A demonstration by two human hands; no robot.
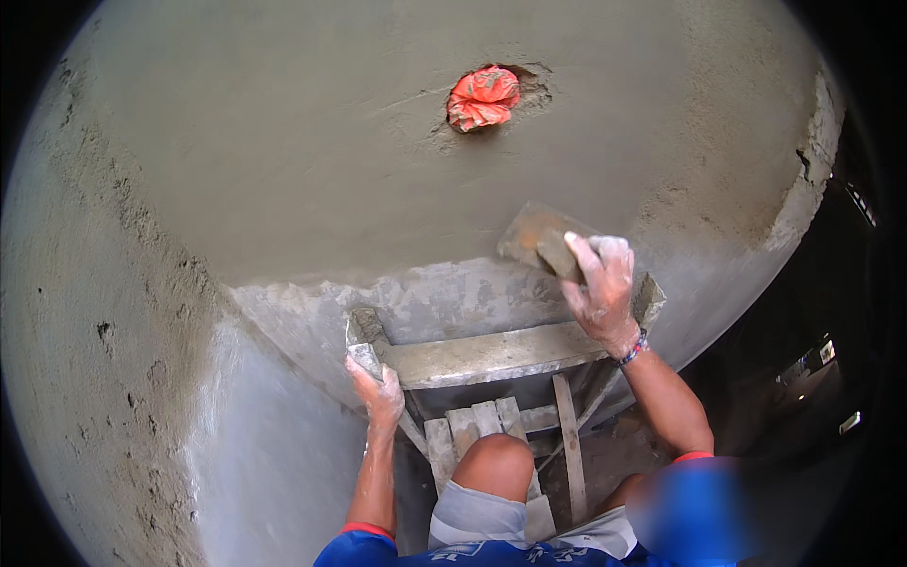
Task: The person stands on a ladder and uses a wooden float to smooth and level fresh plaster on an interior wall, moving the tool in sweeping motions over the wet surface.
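- From the middle of the view, the plastered wall (312,142) spreads from 10 through 12 to 2 o'clock, damp-looking and mostly smooth.
- At 12 o'clock a wad of crumpled red plastic (484,97) interrupts that surface.
- A wooden crossbar (491,357) stands across the foot of the wall toward 6 o'clock, with a caked upright end (650,299) at 4 o'clock.
- Below it, at 6 o'clock, lie pale wooden slats (463,430), beside a bent bare knee (496,468); a narrow batten (570,444) slants at 5 o'clock.
- A side wall (260,454) fills 8 o'clock, its rough band (123,189) running up to 10; a broken plaster edge (814,165) bounds 2 o'clock, with dark space beyond it.
- As for containers, a ragged hole (535,87) in the wall holds the red wad.
- White lettering marks the blue shirt (368,550) at the lower edge, too cut off to read.
- A flat float (524,231), the tool in use, is at 2 o'clock against the plaster; the right hand (603,293), at 3 o'clock, has its fingers clamped on the grip.
- The left hand (380,392), at 7 o'clock, has its fingers closed on a caked grey piece (365,358) beside the crossbar's left end; whether it belongs to the frame cannot be told.
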